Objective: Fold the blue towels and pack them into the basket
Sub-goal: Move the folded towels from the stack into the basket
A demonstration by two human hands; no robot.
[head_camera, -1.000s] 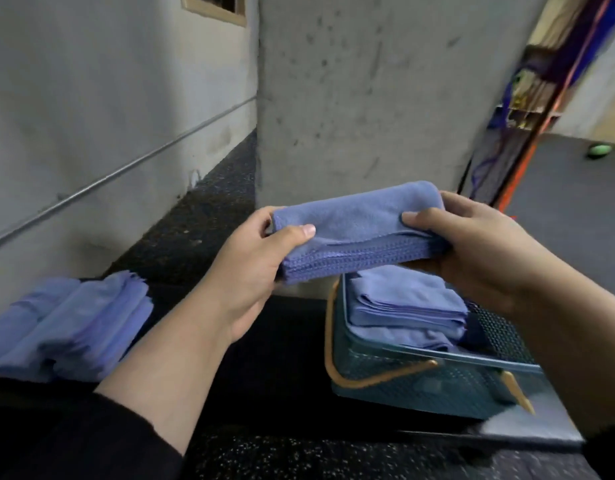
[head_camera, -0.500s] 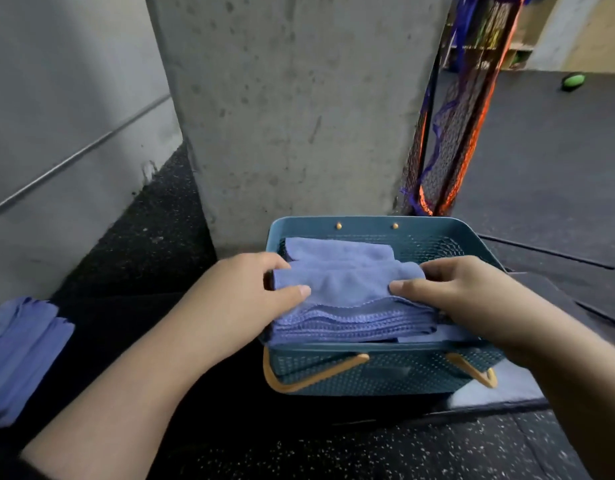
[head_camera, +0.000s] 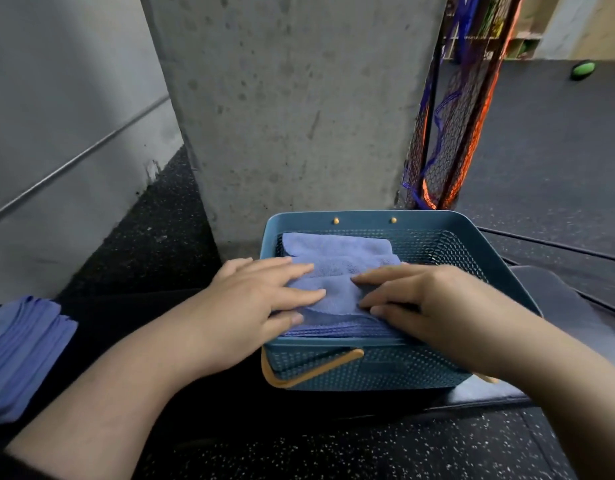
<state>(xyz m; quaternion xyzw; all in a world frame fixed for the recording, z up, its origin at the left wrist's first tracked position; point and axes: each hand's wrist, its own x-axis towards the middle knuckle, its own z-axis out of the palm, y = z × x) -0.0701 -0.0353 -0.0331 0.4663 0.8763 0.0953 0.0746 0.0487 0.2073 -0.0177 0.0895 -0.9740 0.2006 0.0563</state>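
Both hands' grip spread: left hand [head_camera: 261, 292] and right hand [head_camera: 427, 299] press the folded blue towel [head_camera: 337, 289] into the basket [head_camera: 368, 368].

Concrete pillar [head_camera: 292, 109], grey wall [head_camera: 57, 109], folded netting [head_camera: 451, 112] beside pillar, green ball [head_camera: 582, 69], speckled floor [head_camera: 368, 452]

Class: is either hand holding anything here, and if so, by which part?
Nothing is gripped. The left hand and right hand press flat on the folded towel in the basket.
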